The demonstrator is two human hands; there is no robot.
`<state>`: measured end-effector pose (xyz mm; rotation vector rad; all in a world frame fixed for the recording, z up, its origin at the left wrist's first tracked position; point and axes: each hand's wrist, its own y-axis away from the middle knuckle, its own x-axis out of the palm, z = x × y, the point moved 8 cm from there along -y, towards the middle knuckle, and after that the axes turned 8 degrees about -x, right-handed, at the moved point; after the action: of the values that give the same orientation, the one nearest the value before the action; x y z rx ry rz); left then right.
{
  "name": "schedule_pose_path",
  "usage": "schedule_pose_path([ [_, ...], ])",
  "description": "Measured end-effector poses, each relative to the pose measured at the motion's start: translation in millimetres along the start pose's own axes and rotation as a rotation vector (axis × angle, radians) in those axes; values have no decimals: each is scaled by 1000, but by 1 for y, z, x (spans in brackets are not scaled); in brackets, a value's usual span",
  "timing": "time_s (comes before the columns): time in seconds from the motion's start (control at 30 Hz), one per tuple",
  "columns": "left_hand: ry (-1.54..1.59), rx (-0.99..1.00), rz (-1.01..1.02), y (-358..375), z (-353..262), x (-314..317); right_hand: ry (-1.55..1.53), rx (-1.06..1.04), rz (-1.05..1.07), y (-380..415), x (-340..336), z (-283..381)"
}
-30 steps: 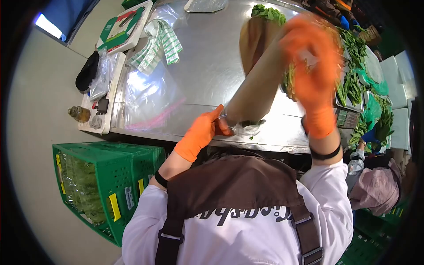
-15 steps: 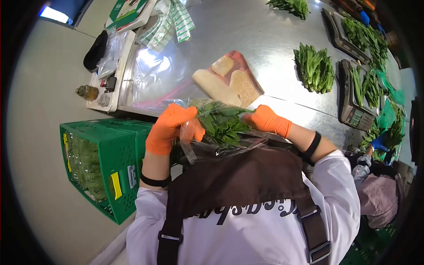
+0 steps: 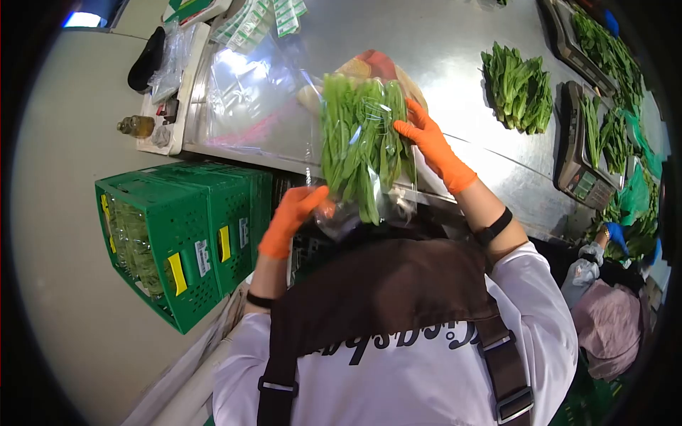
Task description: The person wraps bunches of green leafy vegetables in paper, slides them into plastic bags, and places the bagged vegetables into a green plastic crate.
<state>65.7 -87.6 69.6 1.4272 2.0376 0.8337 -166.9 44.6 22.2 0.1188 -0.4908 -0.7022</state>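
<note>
A clear plastic bag of leafy greens (image 3: 362,138) stands out in front of my chest at the table's near edge, its stems toward the far side. My left hand (image 3: 295,213), in an orange glove, is closed on the bag's lower left part, thumb and fingers pinching the film. My right hand (image 3: 433,142), also gloved in orange, grips the bag's right side near the top. Behind the bag, a red and tan patterned item (image 3: 380,64) lies on the table, partly hidden.
Clear plastic sheets (image 3: 245,99) lie on the steel table (image 3: 412,28). Loose greens (image 3: 517,89) and scales (image 3: 586,174) are at the right. Green crates (image 3: 195,220) stand at lower left. A co-worker's blue-gloved hand (image 3: 615,236) is at far right.
The bagged greens have turned from bunched leaves facing me to lying lengthwise in view. My right hand has moved up along the bag; my left hand has moved lower.
</note>
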Motion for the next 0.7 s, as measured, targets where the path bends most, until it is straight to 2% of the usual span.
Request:
schedule_pose_path([
  [0.07,79,39,-18,-42,60,8,342,-117,-204,4,-42,-31],
  [0.1,6,-16,-70,-56,84,9,317,-31,-237,15,-53,-50],
  [0.13,-92,18,-51,-61,90,14,319,-39,-254,30,-54,-45],
  [0.2,-88,-20,-2,-57,94,16,451,63,-229,69,-46,-42],
  [0.27,-19,-46,19,-59,100,13,1058,-111,-82,98,-32,-36],
  [0.3,43,-75,24,-57,101,12,1470,-374,-140,119,3,-9],
  [0.33,-4,-9,36,-53,93,11,1475,-363,-135,125,0,-21],
  [0.4,-128,95,43,-57,95,6,1094,-253,-162,129,-14,-45],
  [0.43,-125,95,49,-59,99,7,811,-115,-264,133,-29,-57],
  [0.47,-54,147,61,-56,96,10,543,-108,-325,138,-40,-62],
  [0.53,18,198,84,-60,99,13,480,-54,-417,153,-37,-36],
  [0.6,-45,105,18,-73,123,9,547,164,-447,174,-70,-62],
  [0.63,113,123,36,-67,116,14,553,145,-469,184,-81,-74],
  [0.7,127,100,74,-71,120,14,562,120,-490,186,-75,-76],
])
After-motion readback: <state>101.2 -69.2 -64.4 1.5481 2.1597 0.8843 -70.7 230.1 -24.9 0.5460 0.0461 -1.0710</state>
